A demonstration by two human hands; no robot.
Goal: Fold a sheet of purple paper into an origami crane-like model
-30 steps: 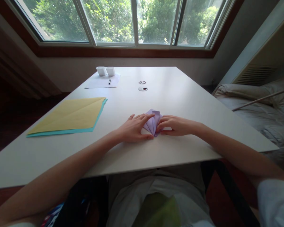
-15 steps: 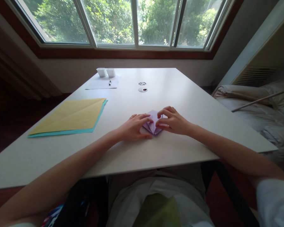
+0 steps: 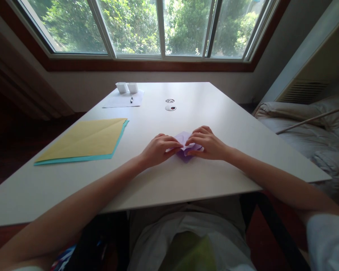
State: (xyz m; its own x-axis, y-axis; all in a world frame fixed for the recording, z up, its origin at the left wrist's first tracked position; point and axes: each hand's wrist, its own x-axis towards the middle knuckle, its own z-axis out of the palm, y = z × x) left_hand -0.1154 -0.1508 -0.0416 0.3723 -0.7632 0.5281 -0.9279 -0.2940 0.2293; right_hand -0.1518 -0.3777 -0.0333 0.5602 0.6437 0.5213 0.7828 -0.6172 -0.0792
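A folded piece of purple origami paper lies on the white table in front of me, with a flap lifted near its middle. My left hand pinches the left side of that flap between thumb and fingers. From the right, my right hand grips the paper's other side, its fingers curled over the fold and its thumb below. Both hands cover the side edges of the paper, so its full outline is hidden.
On the left of the white table lie a yellow sheet and a turquoise sheet under it. Farther back are white paper, a pen, two small white containers and round table inserts.
My left thumb and fingers have closed on the paper where the hand lay flatter before. The right fingers have moved inward, and the near flap now stands raised.
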